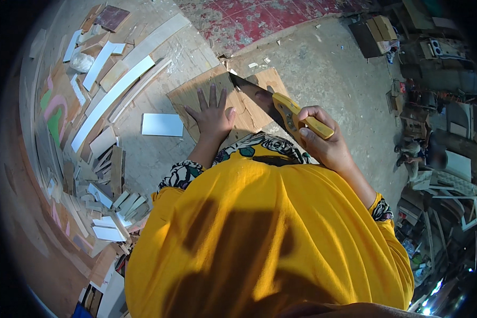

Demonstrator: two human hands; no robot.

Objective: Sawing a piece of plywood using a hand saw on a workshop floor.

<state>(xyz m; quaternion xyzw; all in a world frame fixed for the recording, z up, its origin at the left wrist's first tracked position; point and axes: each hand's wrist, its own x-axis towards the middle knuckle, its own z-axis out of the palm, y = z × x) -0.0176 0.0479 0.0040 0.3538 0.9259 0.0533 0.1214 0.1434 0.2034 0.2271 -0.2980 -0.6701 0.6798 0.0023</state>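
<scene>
A hand saw [259,96] with a yellow handle is gripped in my right hand [326,143]. Its dark blade slants up and left across a light brown wooden board [244,114]; whether the teeth are in the wood I cannot tell. My left hand [213,114] lies flat on the board's left part, fingers spread, pressing nothing else. Dark marks or cracks run over the board near the blade. A white rectangular panel [162,125] lies just left of the board.
Piles of wood offcuts and white strips [111,106] cover the left side. A red tiled floor patch [270,21] lies ahead. Cardboard boxes [381,29] stand far right, and a person [412,155] sits among clutter at the right. A white frame [469,212] leans below.
</scene>
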